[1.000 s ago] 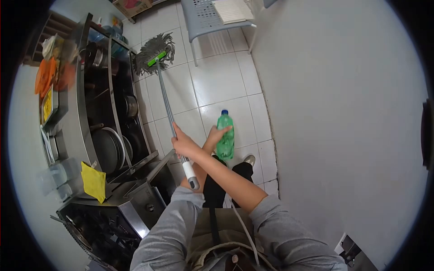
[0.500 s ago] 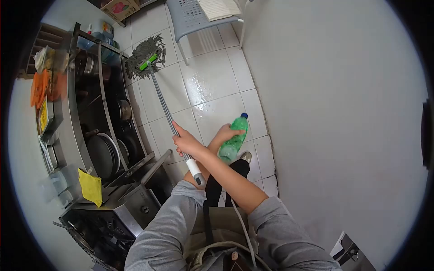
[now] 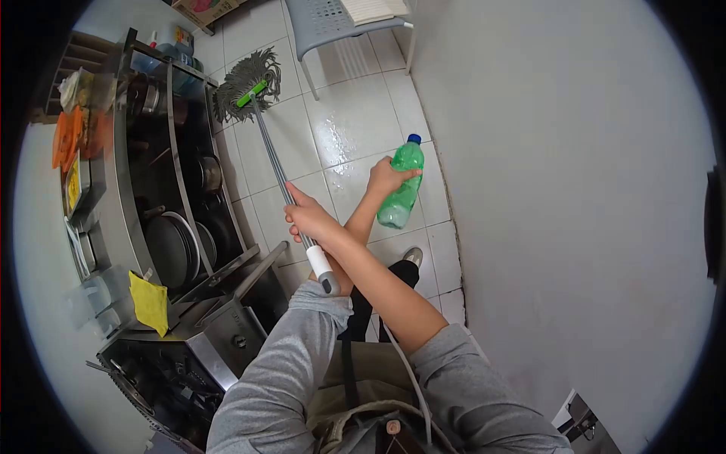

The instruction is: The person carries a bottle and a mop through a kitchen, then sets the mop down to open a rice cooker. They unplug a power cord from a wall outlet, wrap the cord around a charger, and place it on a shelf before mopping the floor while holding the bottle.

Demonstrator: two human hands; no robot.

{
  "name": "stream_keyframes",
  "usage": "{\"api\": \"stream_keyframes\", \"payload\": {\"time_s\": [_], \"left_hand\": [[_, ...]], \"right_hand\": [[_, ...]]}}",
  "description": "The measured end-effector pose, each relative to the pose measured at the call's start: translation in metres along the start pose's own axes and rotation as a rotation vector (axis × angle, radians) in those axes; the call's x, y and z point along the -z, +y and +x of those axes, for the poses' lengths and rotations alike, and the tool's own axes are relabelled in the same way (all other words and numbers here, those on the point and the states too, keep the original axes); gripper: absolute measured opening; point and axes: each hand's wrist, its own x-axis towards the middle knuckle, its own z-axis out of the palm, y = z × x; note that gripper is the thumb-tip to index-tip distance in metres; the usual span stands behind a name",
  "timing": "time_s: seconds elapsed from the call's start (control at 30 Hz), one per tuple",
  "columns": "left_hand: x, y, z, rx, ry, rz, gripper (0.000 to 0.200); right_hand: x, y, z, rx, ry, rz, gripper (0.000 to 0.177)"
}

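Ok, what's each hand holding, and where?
Right hand grips the mop handle just above its white end; left hand holds the green bottle around its upper body.

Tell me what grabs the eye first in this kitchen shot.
The crossed forearms at centre: the right hand grips the mop handle, while the left hand holds a green bottle over the wet tiled floor. The grey mop head lies by the steel shelving on the left.
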Motion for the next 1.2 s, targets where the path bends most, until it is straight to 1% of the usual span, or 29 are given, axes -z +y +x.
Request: {"api": "stream_keyframes", "payload": {"time_s": [0.07,0.1,0.3,0.4,0.53,0.6,0.7,0.8,0.87,0.9,0.93,0.97,1.03,1.1,1.13,1.17,1.2], "left_hand": [[-0.009,-0.015,-0.005,0.027,-0.048,0.097,0.082],[-0.015,-0.022,-0.014,0.021,-0.030,0.107,0.079],[-0.045,-0.082,-0.055,0.115,-0.120,0.085,0.077],[-0.055,-0.098,-0.063,0.104,-0.166,0.067,0.076],[-0.056,-0.084,-0.058,0.060,-0.151,0.104,0.075],[-0.050,-0.061,-0.053,-0.028,-0.093,0.110,0.073],[-0.043,-0.032,-0.056,-0.070,-0.094,0.126,0.073],[-0.048,-0.041,-0.058,-0.128,-0.090,0.111,0.073],[-0.051,-0.054,-0.064,-0.165,-0.072,0.101,0.074],[-0.052,-0.064,-0.070,-0.184,-0.085,0.120,0.075],[-0.053,-0.077,-0.076,-0.201,-0.099,0.139,0.075],[-0.059,-0.101,-0.077,-0.247,-0.057,0.176,0.076],[-0.058,-0.142,-0.085,-0.223,-0.081,0.149,0.074],[-0.048,-0.179,-0.092,-0.196,-0.101,0.119,0.073],[-0.040,-0.193,-0.095,-0.199,-0.101,0.207,0.070],[-0.029,-0.204,-0.100,-0.203,-0.101,0.296,0.067],[-0.019,-0.214,-0.106,-0.200,-0.098,0.293,0.067]], "right_hand": [[0.001,0.004,-0.001,0.005,-0.006,0.007,0.063],[0.004,0.009,-0.001,0.002,-0.005,-0.011,0.063],[0.025,0.032,-0.011,-0.027,-0.012,-0.020,0.062],[0.032,0.040,-0.015,-0.047,-0.012,0.008,0.062],[0.030,0.040,-0.019,-0.036,-0.008,0.033,0.061],[0.030,0.039,-0.020,-0.028,-0.012,0.037,0.061],[0.031,0.042,-0.020,-0.032,-0.014,0.064,0.061],[0.039,0.042,-0.029,-0.041,0.002,0.079,0.061],[0.051,0.044,-0.037,-0.031,0.024,0.091,0.060],[0.058,0.046,-0.045,-0.002,0.054,0.073,0.057],[0.067,0.047,-0.055,0.007,0.070,0.075,0.055],[0.075,0.049,-0.067,0.013,0.085,0.078,0.053],[0.090,0.052,-0.096,0.009,0.209,-0.145,0.051],[0.117,0.064,-0.140,0.001,0.110,-0.095,0.051],[0.122,0.055,-0.170,-0.094,0.155,-0.158,0.051],[0.133,0.060,-0.195,-0.121,0.172,-0.223,0.050],[0.137,0.061,-0.224,-0.122,0.185,-0.227,0.050]]}}
